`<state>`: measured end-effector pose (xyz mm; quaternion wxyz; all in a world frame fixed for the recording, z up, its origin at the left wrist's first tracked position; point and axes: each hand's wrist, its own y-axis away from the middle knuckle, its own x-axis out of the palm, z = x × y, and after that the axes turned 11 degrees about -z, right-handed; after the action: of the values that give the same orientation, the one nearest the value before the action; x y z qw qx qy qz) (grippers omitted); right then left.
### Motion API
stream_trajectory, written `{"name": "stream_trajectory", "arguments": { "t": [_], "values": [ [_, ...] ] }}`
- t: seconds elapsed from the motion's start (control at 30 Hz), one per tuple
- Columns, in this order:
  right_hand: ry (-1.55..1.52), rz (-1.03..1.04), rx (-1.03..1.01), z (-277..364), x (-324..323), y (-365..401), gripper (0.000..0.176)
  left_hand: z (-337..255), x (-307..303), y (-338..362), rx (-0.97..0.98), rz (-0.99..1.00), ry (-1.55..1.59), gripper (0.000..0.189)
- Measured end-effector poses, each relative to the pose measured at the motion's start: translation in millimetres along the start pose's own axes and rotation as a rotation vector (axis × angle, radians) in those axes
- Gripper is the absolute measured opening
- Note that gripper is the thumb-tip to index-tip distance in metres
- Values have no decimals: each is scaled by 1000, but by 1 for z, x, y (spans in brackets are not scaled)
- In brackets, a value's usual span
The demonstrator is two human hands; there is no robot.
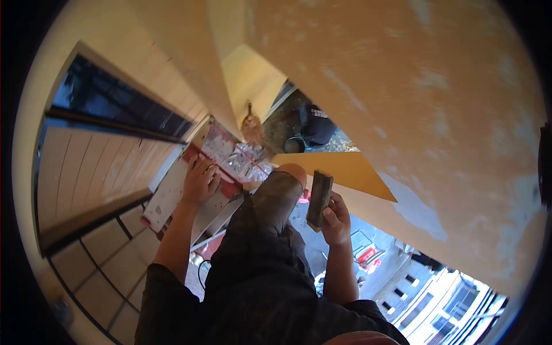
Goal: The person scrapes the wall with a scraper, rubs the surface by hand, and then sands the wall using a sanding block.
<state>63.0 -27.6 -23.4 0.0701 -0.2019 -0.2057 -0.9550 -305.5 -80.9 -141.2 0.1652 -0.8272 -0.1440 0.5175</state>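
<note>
My right hand (pixel 335 221) grips a dark, worn sanding block (pixel 319 200) by its lower right side. The block stands upright in my fingers, apart from the patchy yellow wall (pixel 437 132). My left hand (pixel 201 177) lies on a red-edged platform (pixel 230 192) left of my raised knee, with its fingers spread across the red edge. My left palm is hidden. Just beyond that hand, the platform's surface is spotted and covered with pale scraps (pixel 247 160).
A brush with frayed bristles (pixel 252 129) is beyond the platform. Far below, a person in dark clothes (pixel 318 125) crouches beside a bucket (pixel 294 144). A slatted shutter (pixel 98 172) and dark window (pixel 115 92) are at left. Red items (pixel 368 256) lie on the floor below right.
</note>
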Motion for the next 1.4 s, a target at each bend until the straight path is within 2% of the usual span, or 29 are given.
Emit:
{"name": "stream_trajectory", "arguments": {
  "t": [0.17, 0.27, 0.33, 0.6, 0.7, 1.07, 1.27, 1.3, 1.4],
  "values": [
    [75, 169, 21, -11, 29, -29, 43, 0, 8, 10, -33, 2, 15, 25],
    [32, 255, 58, -11, 38, -36, 38, -1, 11, 17, -6, -107, 17, 33],
    [32, 285, 77, -21, 32, -40, 38, -2, 8, 15, -39, -53, 0, 38],
    [115, 244, 284, -57, 26, -61, 45, -5, 10, 15, -109, -53, -5, 40],
    [0, 256, 362, -69, 28, -66, 42, -3, 10, 15, -83, -48, -36, 41],
    [24, 300, 243, -105, 28, -96, 41, -9, 11, 14, -77, -64, -37, 34],
    [146, 419, 182, -105, 47, -118, 42, -6, 13, 13, -35, -108, -40, 25],
    [78, 470, 144, -108, 50, -122, 41, -7, 12, 12, -45, -100, -33, 22],
    [123, 418, 109, -122, 48, -131, 41, -5, 14, 15, -69, -65, -54, 20]
  ]
}}
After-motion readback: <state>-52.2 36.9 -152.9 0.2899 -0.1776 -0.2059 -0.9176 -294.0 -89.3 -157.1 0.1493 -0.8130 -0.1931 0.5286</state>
